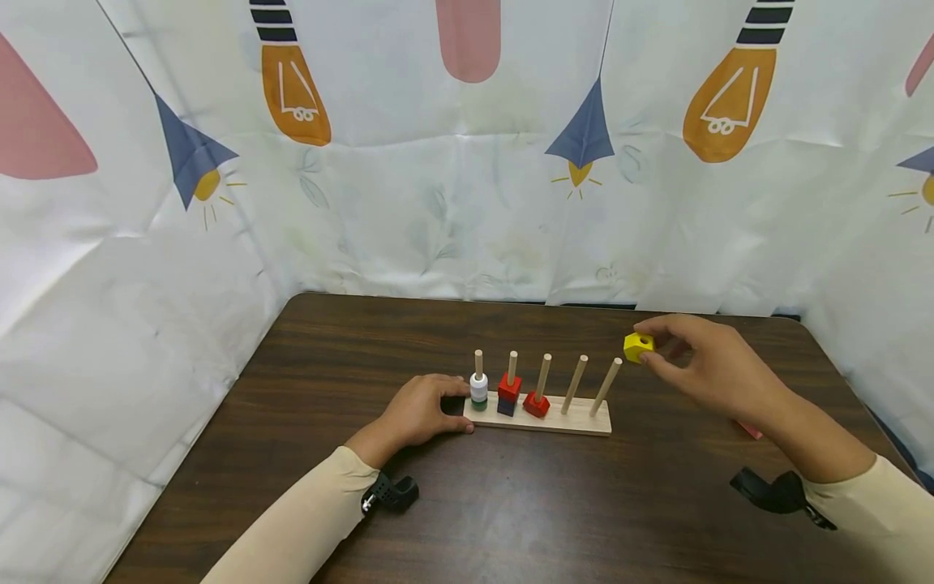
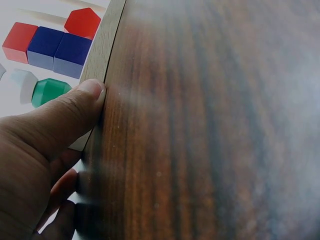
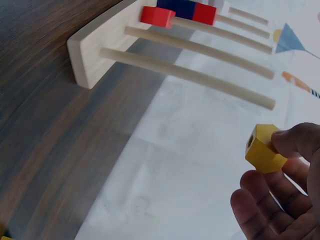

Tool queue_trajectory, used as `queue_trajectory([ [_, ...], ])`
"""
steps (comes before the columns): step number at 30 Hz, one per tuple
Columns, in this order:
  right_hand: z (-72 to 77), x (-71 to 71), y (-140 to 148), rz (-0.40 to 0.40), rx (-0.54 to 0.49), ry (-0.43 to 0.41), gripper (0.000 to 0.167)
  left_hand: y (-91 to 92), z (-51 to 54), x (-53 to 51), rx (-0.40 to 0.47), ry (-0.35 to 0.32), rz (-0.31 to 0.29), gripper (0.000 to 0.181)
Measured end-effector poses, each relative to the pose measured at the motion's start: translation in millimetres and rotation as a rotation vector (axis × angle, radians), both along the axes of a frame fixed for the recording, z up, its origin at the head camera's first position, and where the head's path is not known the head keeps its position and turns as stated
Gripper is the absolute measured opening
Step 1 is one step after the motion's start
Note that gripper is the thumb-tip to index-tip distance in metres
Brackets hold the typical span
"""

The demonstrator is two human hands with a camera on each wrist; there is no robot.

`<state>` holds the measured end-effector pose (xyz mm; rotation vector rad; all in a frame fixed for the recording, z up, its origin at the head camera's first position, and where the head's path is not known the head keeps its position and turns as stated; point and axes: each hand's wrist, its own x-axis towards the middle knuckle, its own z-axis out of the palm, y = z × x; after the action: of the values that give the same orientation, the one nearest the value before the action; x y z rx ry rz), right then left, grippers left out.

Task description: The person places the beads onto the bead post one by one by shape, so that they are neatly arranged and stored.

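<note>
A wooden peg stacker (image 1: pixel 576 423) stands on the table with several upright pegs. Its leftmost peg carries white beads (image 1: pixel 478 384) over a green one (image 2: pixel 50 92). The second holds a red cube (image 1: pixel 509 388) above blue cubes (image 2: pixel 72 54), and a red hexagonal block (image 1: pixel 536 405) sits low on the third. The two pegs at the right are bare. My left hand (image 1: pixel 422 410) grips the left end of the base, its thumb on the front edge. Between thumb and fingers, my right hand (image 1: pixel 708 361) pinches a yellow hexagonal block (image 3: pixel 265 150) with a hole, held up beside the rightmost peg's top.
A red piece (image 1: pixel 750 430) lies on the table, partly hidden by the right forearm. Something yellow (image 3: pixel 5 238) shows at the lower left corner of the right wrist view. A printed white curtain (image 1: pixel 452 227) hangs behind the dark wooden table (image 1: pixel 350 341).
</note>
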<state>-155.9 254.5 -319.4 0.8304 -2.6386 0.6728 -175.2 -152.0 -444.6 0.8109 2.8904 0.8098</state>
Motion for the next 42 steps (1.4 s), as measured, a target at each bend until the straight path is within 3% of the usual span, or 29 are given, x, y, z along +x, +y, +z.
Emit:
queue_trajectory([
  [14,10.4,0.4,-23.3,0.059,-0.054,0.019,0.037,0.1,0.4,-0.9,-0.011,-0.019,0.015,0.052],
  [28,5.8,-1.4,-45.1,0.099,-0.097,-0.040,0.037,0.3,0.3,-0.4,-0.012,-0.015,0.013,0.052],
  [42,1.1,-5.0,-65.9,0.161,-0.149,-0.021,0.039,0.2,-1.0,-0.2,0.006,-0.017,0.014,0.051],
])
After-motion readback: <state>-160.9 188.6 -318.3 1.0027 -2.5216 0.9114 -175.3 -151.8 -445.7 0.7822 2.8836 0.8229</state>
